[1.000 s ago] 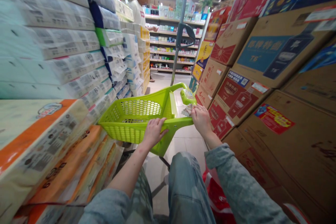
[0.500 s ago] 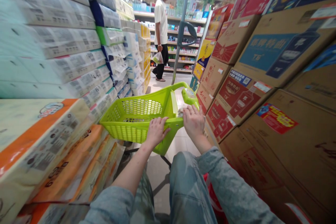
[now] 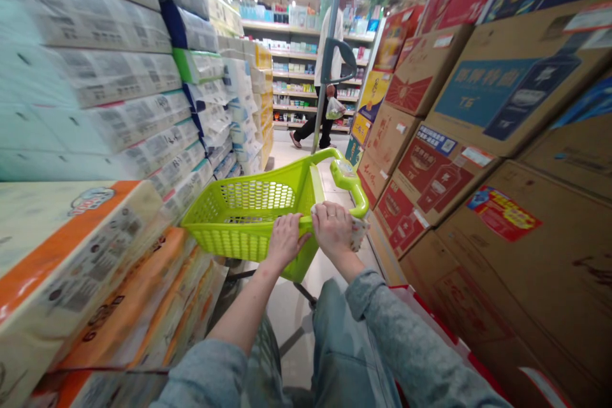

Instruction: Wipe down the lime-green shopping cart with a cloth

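Note:
A lime-green plastic shopping cart [image 3: 248,239] stands turned sideways in front of me, its basket slatted and its looped handle [image 3: 358,194] to the right. My left hand [image 3: 285,241] is closed over the near rim of the cart. Close beside it, my right hand [image 3: 332,228] presses a white speckled cloth [image 3: 358,234] against the same rim, near the handle's base. Part of the cloth hangs out on the right side of that hand; the rest is hidden under the palm and fingers.
Wrapped paper packs [image 3: 119,76] are stacked along the left. Cardboard cartons [image 3: 516,204] form a wall on the right. Beyond the cart rises a grey pole [image 3: 329,32] with a looped grip. A person [image 3: 335,44] carrying a bag walks past stocked shelves [image 3: 291,70].
My right hand has slid left along the cart with the cloth, closer to my left hand, which stays put. The person behind has walked to the right, partly behind the pole.

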`<state>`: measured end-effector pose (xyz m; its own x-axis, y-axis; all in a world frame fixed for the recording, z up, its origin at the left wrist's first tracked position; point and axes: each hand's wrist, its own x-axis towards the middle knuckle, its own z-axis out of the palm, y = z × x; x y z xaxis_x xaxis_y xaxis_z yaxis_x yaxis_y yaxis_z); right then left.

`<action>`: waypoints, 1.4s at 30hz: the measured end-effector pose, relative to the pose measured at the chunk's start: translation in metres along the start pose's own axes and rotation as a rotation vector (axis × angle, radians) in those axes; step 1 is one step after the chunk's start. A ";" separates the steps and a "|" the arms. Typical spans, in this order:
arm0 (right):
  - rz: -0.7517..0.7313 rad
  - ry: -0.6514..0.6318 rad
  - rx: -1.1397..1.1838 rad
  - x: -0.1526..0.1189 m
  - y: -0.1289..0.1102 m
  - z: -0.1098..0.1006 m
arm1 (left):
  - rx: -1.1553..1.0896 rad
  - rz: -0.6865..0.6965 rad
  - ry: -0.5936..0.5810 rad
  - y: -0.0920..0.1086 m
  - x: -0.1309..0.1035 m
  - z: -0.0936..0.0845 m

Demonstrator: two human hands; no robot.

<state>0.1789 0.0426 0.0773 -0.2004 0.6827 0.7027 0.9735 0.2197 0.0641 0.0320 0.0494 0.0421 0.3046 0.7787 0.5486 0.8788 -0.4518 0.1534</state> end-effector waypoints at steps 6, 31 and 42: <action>-0.036 0.008 0.060 -0.002 -0.008 0.006 | -0.029 0.007 0.051 -0.003 0.001 0.005; 0.002 0.122 0.052 0.003 0.031 -0.002 | 0.079 -0.017 -0.019 0.008 0.009 0.008; -0.367 -0.150 0.266 0.000 0.025 -0.011 | 0.061 -0.014 -0.011 0.005 0.009 0.011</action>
<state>0.2044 0.0406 0.0870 -0.5586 0.6156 0.5559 0.7772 0.6226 0.0916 0.0433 0.0584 0.0388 0.2962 0.7895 0.5376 0.9036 -0.4139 0.1100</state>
